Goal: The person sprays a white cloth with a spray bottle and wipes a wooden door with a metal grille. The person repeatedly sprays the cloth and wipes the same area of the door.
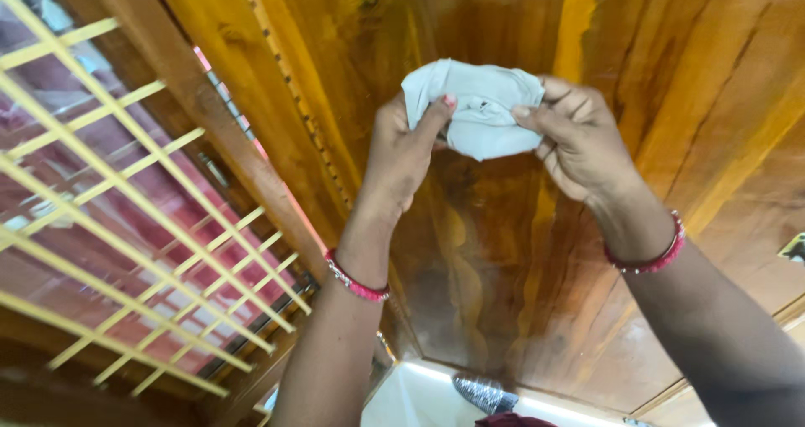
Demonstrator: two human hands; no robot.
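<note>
Head view: cloth (478, 108) between both hands.

The cloth (478, 108) near the top middle of the frame is plain white. Behind it, the wooden door (503, 251) is glossy golden-orange with dark brown grain streaks and a knot at the top. On the left side, the window grille (126, 226) is pale yellow, crossing in a lattice. The bangles (359, 284) on both wrists are red, with silvery specks.
</note>
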